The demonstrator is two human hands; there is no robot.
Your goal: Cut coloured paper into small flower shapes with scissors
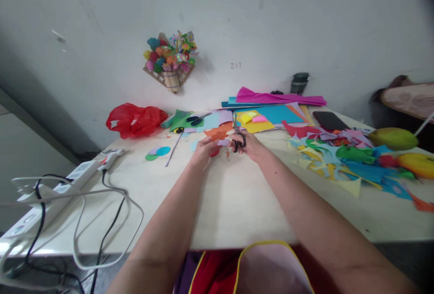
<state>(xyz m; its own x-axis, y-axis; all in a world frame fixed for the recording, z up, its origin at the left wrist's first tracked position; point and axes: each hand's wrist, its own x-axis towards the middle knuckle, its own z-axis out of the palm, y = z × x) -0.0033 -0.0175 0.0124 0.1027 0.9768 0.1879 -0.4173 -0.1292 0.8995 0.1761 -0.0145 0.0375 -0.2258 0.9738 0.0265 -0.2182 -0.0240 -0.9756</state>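
Observation:
My right hand [251, 145] is closed around a pair of black-handled scissors [240, 140], whose blades point up and away from me. Fingers of my left hand [202, 150] pinch a small lilac paper piece [223, 142]. Just beyond lies orange paper [217, 132]; whether my left hand touches it too, I cannot tell. A bit of red [214, 152] shows by my left fingertips. Left of that hand, round paper discs [163, 151] in blue, lilac and green overlap on the table. A second pair of scissors [194, 121] rests on green paper [180, 119].
Paper scraps [339, 158] and a phone [327, 121] are to the right, beside yellow-green fruit [393, 138]. Coloured sheets [278, 114] lie along the wall. A red plastic bag [135, 120] sits back left. A power strip [64, 190] with loose cables occupies the left edge.

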